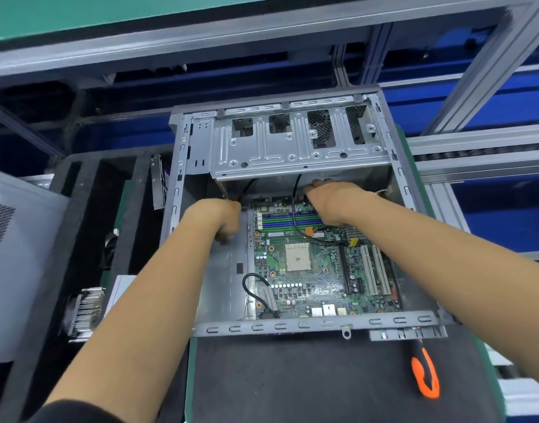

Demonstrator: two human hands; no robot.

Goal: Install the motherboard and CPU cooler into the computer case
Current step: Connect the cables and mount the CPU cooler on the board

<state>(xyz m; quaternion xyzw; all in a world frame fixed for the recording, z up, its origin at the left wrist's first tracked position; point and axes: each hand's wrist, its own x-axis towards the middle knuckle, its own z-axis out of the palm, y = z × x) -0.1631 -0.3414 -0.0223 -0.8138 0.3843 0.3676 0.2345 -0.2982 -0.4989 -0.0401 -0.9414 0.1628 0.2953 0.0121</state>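
An open grey computer case [292, 326] lies on a dark mat. Inside it sits the green motherboard [314, 285], with a bare CPU socket [298, 257] in its middle. My left hand [222, 219] is inside the case at the board's far left corner, fingers curled downward; what they hold is hidden. My right hand [331, 199] reaches under the drive bay at the board's far edge, fingers curled among black cables [295, 221]. A finned CPU cooler [86, 309] lies outside the case in black foam at the left.
An orange-and-black screwdriver [425, 377] lies on the dark mat [292, 380] at front right. The metal drive bay [292, 141] spans the case's far half. A grey case side panel [14, 254] rests at far left. Aluminium frame rails run behind and to the right.
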